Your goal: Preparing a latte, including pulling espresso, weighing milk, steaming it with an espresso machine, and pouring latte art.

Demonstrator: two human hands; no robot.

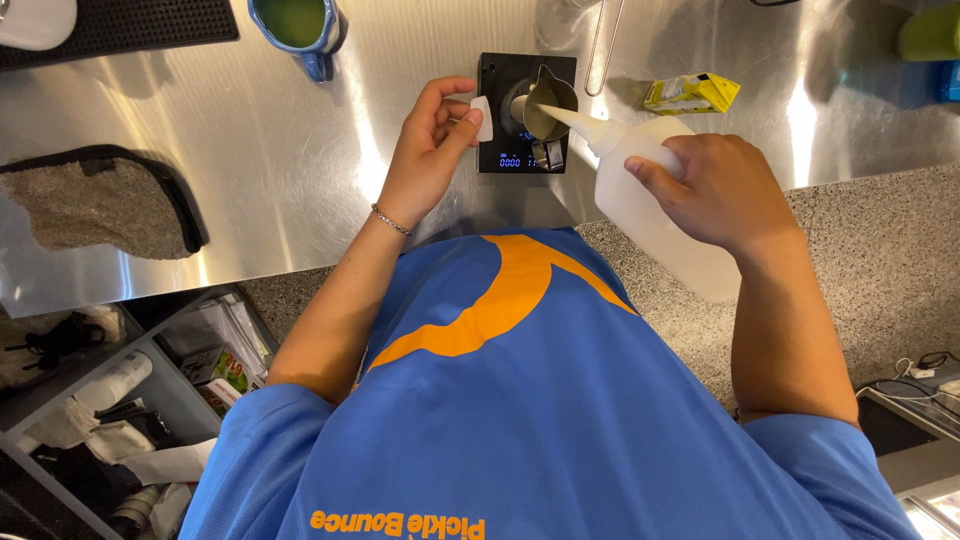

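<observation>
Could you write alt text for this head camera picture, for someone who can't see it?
A person's right hand tips a white squeeze bottle over a small metal pitcher on a black scale. The left hand holds a small white cap above a steel counter.

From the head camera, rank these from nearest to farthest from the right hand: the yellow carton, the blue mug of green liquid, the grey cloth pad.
Measured from the right hand, which grips the squeeze bottle:
1. Yellow carton, just above the hand on the steel counter.
2. Blue mug, up at the far edge, beyond the left hand.
3. Grey cloth pad, at the counter's far left end.
</observation>
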